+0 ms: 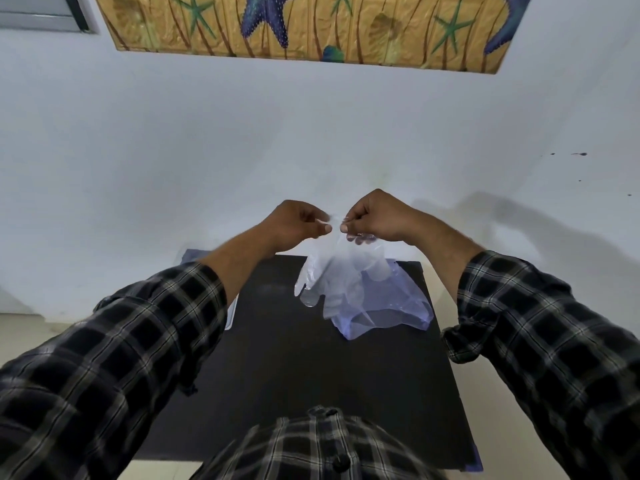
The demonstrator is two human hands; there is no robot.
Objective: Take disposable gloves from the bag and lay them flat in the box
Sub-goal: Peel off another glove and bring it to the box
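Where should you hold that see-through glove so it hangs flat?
By its open cuff, from above, one corner per hand. The left hand and right hand pinch the glove there, so its fingers dangle above the black table.

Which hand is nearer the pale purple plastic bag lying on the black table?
Right. The right hand hovers almost directly above the pale purple plastic bag; the left hand is raised further left, off the bag's side.

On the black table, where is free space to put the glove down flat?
The black table is bare along its near half, between the two sleeves, and on the left beside the left forearm. The far right is crowded: the plastic bag lies there, with the glove hanging over it from both hands.
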